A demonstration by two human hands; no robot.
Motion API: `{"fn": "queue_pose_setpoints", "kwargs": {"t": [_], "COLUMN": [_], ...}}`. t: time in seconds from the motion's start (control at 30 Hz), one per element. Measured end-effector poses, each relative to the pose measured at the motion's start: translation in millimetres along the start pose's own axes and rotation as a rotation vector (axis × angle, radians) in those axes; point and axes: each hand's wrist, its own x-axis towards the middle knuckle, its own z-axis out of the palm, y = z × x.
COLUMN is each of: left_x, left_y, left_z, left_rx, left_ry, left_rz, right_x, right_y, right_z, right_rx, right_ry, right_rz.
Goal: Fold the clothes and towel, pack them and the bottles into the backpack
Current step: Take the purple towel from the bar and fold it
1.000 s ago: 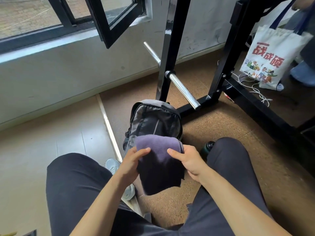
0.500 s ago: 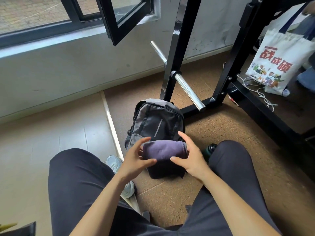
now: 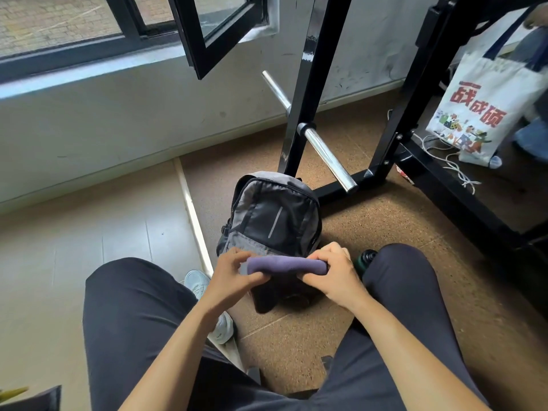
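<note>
The towel (image 3: 284, 264), folded purple, we pinch at both ends, left hand (image 3: 234, 275) and right hand (image 3: 332, 274), just before the grey backpack (image 3: 272, 218) on the floor (image 3: 385, 232).

One backpack (image 3: 275, 215), one towel (image 3: 284, 264), one bottle (image 3: 367, 258)

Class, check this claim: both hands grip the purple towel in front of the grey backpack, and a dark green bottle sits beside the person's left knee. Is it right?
Not quite. The head view shows the dark green bottle beside the right knee, not the left. Otherwise correct: left hand and right hand grip the purple towel in front of the grey backpack.
</note>
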Motion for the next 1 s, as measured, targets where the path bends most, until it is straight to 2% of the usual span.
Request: {"fn": "queue_pose_setpoints", "kwargs": {"t": [0.1, 0.17, 0.27, 0.37, 0.47, 0.57, 0.67, 0.77, 0.87, 1.0], "left_x": [-5.3, -9.3, -15.2, -18.6, -17.0, -16.6, -16.9, -17.0, -17.1, -13.0], "left_y": [20.8, 31.1, 40.0, 39.0, 32.2, 37.4, 43.0, 42.5, 35.2, 24.8], "left_z": [-3.8, -2.7, 1.0, 4.6, 6.3, 3.7, 1.2, 0.6, -1.3, -3.4], "left_rx": [-0.434, -0.635, -0.726, -0.571, -0.459, -0.605, -0.751, -0.723, -0.629, -0.679], "left_ry": [-0.117, -0.187, -0.287, -0.345, -0.331, -0.27, -0.243, -0.232, -0.252, -0.276], "left_rz": [-0.216, -0.33, -0.451, -0.484, -0.452, -0.415, -0.399, -0.369, -0.323, -0.236], "right_x": [0.0, -3.1, -5.8, -4.3, -2.7, -3.9, -7.0, -9.3, -8.7, -7.2], "right_y": [-4.6, -10.1, -16.8, -18.4, -17.8, -20.2, -21.3, -19.4, -18.7, -17.7], "right_z": [-4.7, -4.1, -1.2, -0.7, -2.4, -9.2, -11.3, -6.7, -7.1, -12.5], "right_rx": [0.532, 0.818, 1.034, 1.047, 1.065, 1.143, 1.159, 1.127, 1.058, 1.025], "right_ry": [-0.077, -0.144, -0.168, -0.118, -0.113, -0.173, -0.321, -0.445, -0.415, -0.385], "right_rz": [0.113, 0.236, 0.363, 0.445, 0.474, 0.477, 0.502, 0.462, 0.424, 0.382]}}
